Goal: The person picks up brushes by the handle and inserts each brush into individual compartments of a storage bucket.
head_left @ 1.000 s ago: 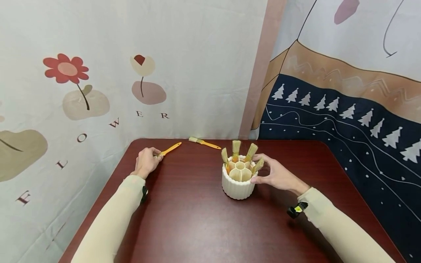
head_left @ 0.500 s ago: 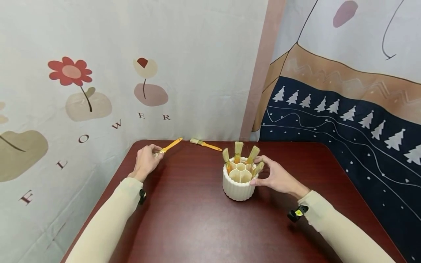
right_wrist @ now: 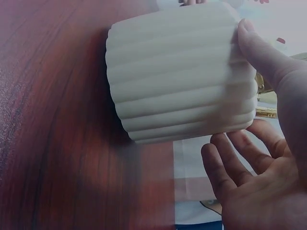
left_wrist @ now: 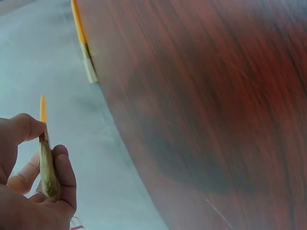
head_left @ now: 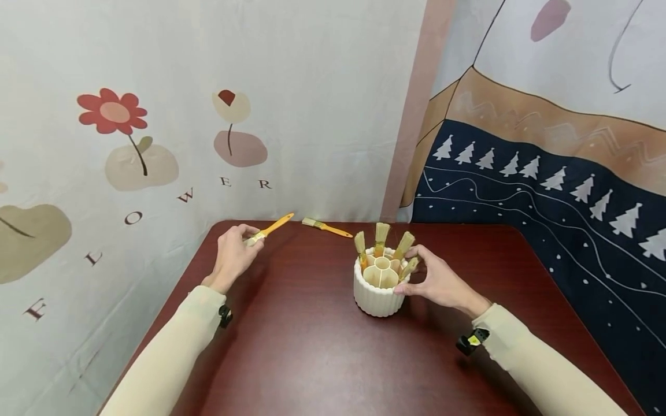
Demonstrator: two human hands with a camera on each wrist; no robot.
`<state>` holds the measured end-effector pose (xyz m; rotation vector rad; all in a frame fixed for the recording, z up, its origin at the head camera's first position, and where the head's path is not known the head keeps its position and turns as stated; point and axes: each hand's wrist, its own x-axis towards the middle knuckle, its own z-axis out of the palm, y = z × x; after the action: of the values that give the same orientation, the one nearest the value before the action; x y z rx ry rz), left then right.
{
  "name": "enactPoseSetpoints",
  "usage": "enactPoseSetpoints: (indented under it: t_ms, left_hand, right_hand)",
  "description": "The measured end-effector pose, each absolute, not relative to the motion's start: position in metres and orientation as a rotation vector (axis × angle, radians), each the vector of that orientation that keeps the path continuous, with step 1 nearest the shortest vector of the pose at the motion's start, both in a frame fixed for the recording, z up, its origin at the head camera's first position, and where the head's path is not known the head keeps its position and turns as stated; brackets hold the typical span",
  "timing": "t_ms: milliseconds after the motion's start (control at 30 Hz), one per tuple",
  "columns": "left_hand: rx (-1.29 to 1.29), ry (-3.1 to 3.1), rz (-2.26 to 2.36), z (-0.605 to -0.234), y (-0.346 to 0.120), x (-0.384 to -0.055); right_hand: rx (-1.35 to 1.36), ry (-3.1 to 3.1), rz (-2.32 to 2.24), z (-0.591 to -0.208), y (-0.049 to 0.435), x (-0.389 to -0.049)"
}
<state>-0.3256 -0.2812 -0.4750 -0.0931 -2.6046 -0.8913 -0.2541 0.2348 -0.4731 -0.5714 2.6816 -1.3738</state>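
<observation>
A pale cloth backdrop (head_left: 322,115) printed with flowers and red letters hangs behind a dark reddish-brown table (head_left: 312,352), and to the right of it is a navy panel (head_left: 489,185) with a row of white trees. Near the table's far left, the left hand (head_left: 232,257) pinches a yellow-handled brush (head_left: 279,223) at its bristle end, thumb on one side and fingers on the other, with the handle slanting up and away to the right; the left wrist view shows the bristles between the thumb and fingers. A second yellow brush (head_left: 328,229) lies on the table near the far edge, its bristles pointing left. Right of the middle, a ribbed white holder (head_left: 378,297) stands upright on the table, its inside divided into petal-shaped compartments around a round centre. Four brushes (head_left: 382,234) stand in it with bristles up: one at the left, one at the back, and two on the right side near the fingers. The right hand (head_left: 439,280) grips the holder from the right, the thumb pressed at the rim and the fingers curved round the farther side. Both arms wear cream sleeves (head_left: 169,349), with a black device (head_left: 472,341) at each cuff.
</observation>
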Motion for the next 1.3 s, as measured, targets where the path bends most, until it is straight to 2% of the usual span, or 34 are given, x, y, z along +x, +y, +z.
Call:
enactPoseSetpoints:
  t_ms: [600, 1300]
  left_hand:
    - [-0.287, -2.378, -0.899, -0.437, -0.245, -0.295]
    - [-0.431, -2.255, -0.967, -0.411, -0.202, -0.249]
  right_hand:
    - [-0.543, 2.743, -1.358, -0.469, 0.229, -0.244]
    - [-0.491, 2.856, -1.338, -0.464, 0.219, -0.231]
